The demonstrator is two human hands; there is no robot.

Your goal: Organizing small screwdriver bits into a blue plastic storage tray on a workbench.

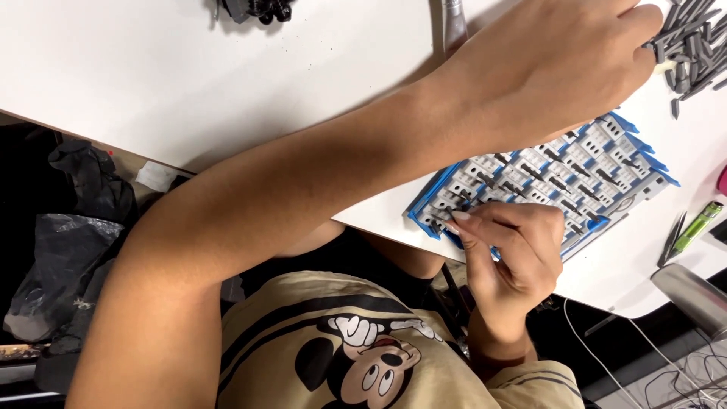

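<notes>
Left arm stretched long across the white counter, forearm crossing above the tray. Left hand ends at the heap of small grey pins near the counter's far corner; fingers curled into the heap, touching pins. Whether any pin is actually pinched, cannot tell.

Right hand bent at the wrist, at the near end of the blue-edged tray of white sockets. Thumb and forefinger closed together on a small grey pin, tip pressed against a socket in the tray's near corner. Other fingers folded under.

Green marker lies right of the tray, apart.
</notes>
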